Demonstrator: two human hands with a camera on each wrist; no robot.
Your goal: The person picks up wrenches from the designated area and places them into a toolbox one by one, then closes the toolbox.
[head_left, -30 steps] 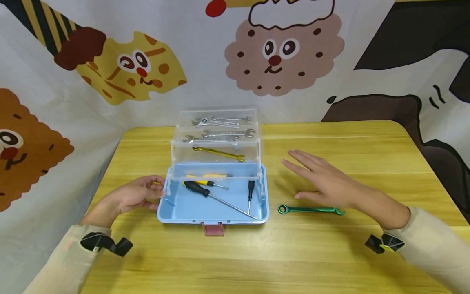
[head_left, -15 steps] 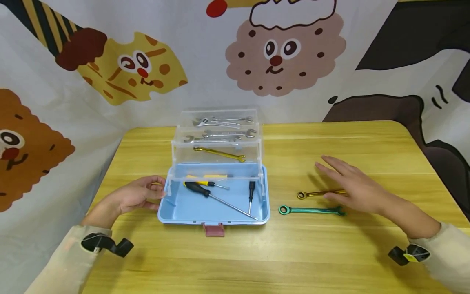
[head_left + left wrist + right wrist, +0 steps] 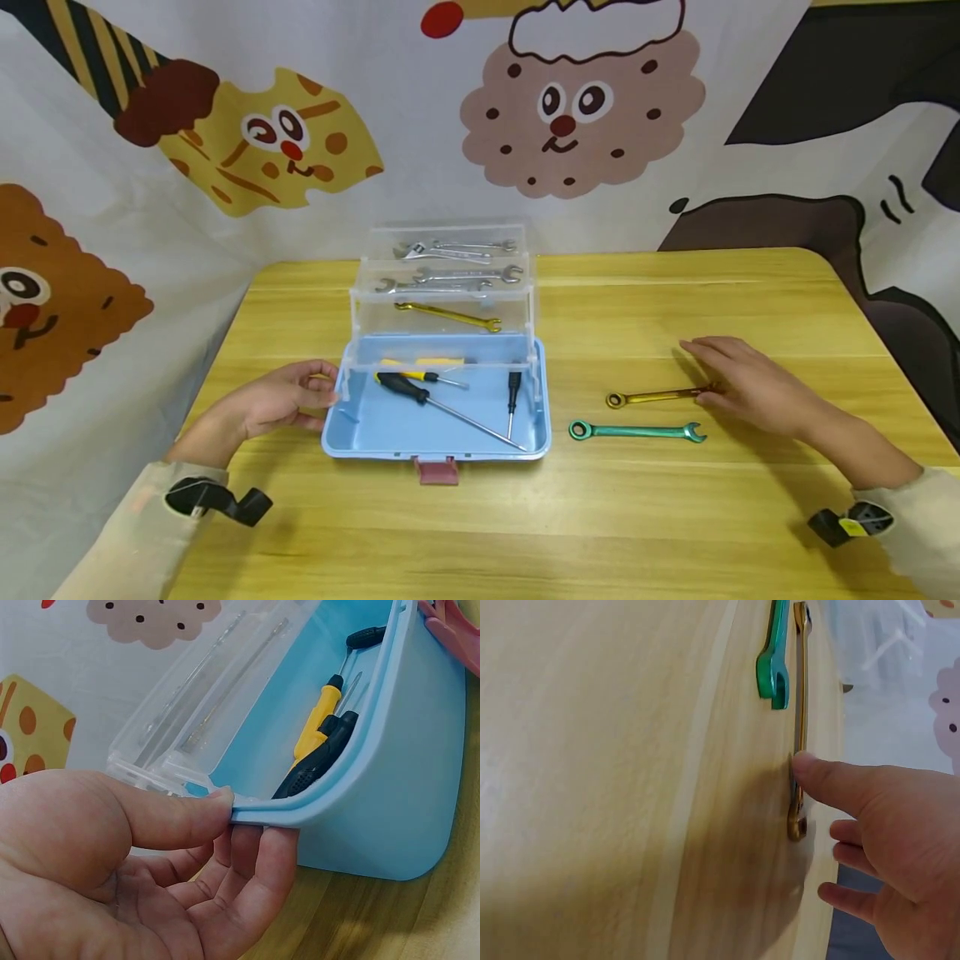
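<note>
On the counter (image 3: 525, 533), the left hand (image 3: 288, 396) pinches the left rim of the open blue toolbox (image 3: 405, 429) between thumb and fingers; the right hand (image 3: 757, 392), its fingers loosely extended and clenching nothing, is at the right end of the bronze wrench (image 3: 652, 397), thumb over its shaft, though I cannot tell whether they touch; that wrench lies right of the toolbox, just beyond the nearer green wrench (image 3: 637, 431); clear trays (image 3: 371, 312) stand at the toolbox's far side.

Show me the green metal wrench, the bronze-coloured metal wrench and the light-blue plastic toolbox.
Green metal wrench (image 3: 637, 432), head view: mid-handle.
Bronze-coloured metal wrench (image 3: 660, 396), head view: handle.
Light-blue plastic toolbox (image 3: 405, 780), left wrist view: outer wall.
</note>
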